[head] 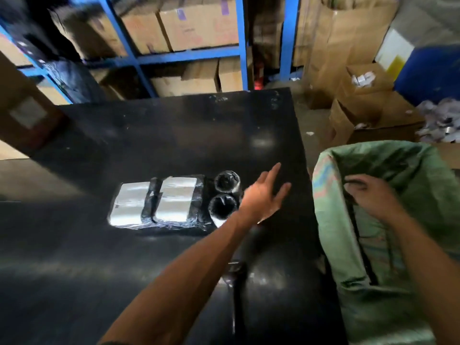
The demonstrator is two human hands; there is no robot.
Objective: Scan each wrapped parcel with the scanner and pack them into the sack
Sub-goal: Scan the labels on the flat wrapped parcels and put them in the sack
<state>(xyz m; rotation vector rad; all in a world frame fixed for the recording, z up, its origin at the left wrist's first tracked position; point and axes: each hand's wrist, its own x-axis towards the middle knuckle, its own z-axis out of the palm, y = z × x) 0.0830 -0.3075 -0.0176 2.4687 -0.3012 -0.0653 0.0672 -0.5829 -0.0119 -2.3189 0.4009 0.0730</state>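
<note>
Green woven sack (398, 220) stands off the black table's (124, 270) right edge, our right hand (373, 197) pinching its rim wide for packing, while our left hand (263, 197) hovers empty, fingers spread, beside the film-wrapped parcels (159, 202) mid-table.

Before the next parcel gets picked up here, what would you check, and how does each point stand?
1. Left hand free to take a parcel: ok, open and empty above the table.
2. Parcels within reach: ok, two flat wrapped parcels and two round black ones lie just left of that hand.
3. Sack mouth open: ok, it gapes beside the table.
4. Right hand free: not ok, its grip is closed on the sack rim or a dark strap.
5. Scanner ready: cannot tell, none clearly visible.
6. Labels facing up: cannot tell, blurred.
</note>
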